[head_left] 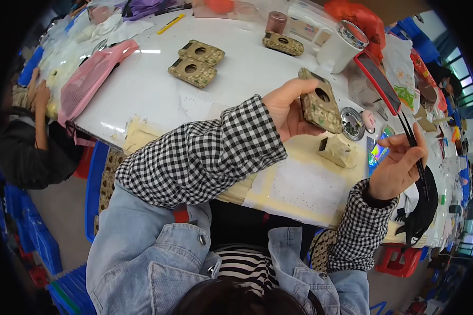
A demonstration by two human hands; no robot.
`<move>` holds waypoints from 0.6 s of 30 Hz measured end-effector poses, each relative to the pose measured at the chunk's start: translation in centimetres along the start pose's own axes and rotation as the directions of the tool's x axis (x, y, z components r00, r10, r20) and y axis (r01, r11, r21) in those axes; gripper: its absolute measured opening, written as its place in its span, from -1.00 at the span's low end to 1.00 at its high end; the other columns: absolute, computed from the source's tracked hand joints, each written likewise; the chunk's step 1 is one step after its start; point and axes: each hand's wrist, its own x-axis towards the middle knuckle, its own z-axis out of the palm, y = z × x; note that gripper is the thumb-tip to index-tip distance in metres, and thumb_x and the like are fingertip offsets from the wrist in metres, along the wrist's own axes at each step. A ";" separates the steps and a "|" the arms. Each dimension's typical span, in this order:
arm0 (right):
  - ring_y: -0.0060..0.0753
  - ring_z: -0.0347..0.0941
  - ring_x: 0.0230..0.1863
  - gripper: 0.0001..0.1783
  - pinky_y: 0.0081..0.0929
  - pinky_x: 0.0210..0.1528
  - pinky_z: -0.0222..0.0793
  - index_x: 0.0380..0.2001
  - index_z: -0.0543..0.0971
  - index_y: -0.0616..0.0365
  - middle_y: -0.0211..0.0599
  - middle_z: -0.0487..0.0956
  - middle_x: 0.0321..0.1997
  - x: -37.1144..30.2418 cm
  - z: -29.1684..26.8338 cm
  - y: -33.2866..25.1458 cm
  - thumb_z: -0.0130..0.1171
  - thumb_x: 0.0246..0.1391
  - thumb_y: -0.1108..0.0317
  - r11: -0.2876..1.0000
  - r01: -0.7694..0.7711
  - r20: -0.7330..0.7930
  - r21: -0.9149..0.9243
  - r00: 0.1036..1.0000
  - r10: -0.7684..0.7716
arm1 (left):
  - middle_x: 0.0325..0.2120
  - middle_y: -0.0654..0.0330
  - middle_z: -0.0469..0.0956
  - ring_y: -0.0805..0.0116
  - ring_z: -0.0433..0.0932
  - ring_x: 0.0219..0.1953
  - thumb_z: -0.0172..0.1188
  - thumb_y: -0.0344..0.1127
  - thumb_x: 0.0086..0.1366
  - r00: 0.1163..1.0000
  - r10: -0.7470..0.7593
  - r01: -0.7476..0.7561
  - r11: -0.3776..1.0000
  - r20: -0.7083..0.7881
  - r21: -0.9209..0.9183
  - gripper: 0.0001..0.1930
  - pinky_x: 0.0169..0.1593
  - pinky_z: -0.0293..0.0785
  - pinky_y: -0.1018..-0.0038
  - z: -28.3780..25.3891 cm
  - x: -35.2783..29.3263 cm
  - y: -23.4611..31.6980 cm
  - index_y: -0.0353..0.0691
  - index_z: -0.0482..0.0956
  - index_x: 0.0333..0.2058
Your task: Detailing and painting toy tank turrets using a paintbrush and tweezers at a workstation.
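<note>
My left hand (288,109) grips a camouflage toy tank hull (328,113) with a round hole in its top, tilted above the table. In my right hand (397,170) are black tweezers (408,129), their tips pointing up and away, apart from the hull. Below the hull stands a small tan block (332,153) on a cream-coloured surface, beside a speckled white sheet (299,184). A round metal tin (345,113) with tiny parts lies between my hands, near a shiny packet (376,155). Two more hulls (204,77) sit side by side further left.
Another hull (294,48) lies at the back, near a white mug (328,55) and a red-cased phone (378,81). A pink mesh bag (92,81) and a yellow cutter (171,24) are leftward. A blue tray (93,184) holds hulls beside me. Another person (34,152) sits at left.
</note>
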 end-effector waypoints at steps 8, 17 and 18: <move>-0.58 0.35 -0.61 -0.57 -0.69 -0.52 0.31 -0.13 0.42 0.32 -0.33 0.43 -0.59 0.7 -0.9 0.1 -0.27 0.29 0.16 0.998 -0.002 -0.054 -0.055 0.999 -0.001 | -0.07 0.05 0.35 0.23 0.38 0.02 0.26 -0.35 0.09 0.968 0.241 -0.177 0.855 -0.071 0.487 -0.30 0.03 0.41 0.31 -7.7 -7.8 4.8 -0.22 0.05 0.14; -0.62 0.34 -0.61 -0.57 -0.71 -0.53 0.30 -0.17 0.45 0.32 -0.35 0.43 -0.60 0.6 -1.2 -0.5 -0.27 0.29 0.16 0.998 -0.013 -0.025 -0.059 1.000 0.011 | -0.11 0.15 0.38 0.38 0.39 -0.07 0.44 -0.29 -0.11 0.936 0.309 0.045 0.369 -0.169 0.928 -0.29 0.04 0.34 0.44 -13.9 -14.8 9.9 -0.25 0.22 0.00; -0.62 0.34 -0.60 -0.57 -0.72 -0.53 0.29 -0.17 0.45 0.32 -0.34 0.43 -0.60 0.6 -1.2 -0.4 -0.27 0.29 0.15 0.998 -0.014 -0.021 -0.057 1.000 0.013 | -0.13 0.16 0.39 0.38 0.40 -0.11 0.45 -0.24 -0.13 0.928 0.308 0.121 0.280 -0.208 0.952 -0.29 0.00 0.36 0.45 -14.0 -14.9 10.4 -0.24 0.26 -0.02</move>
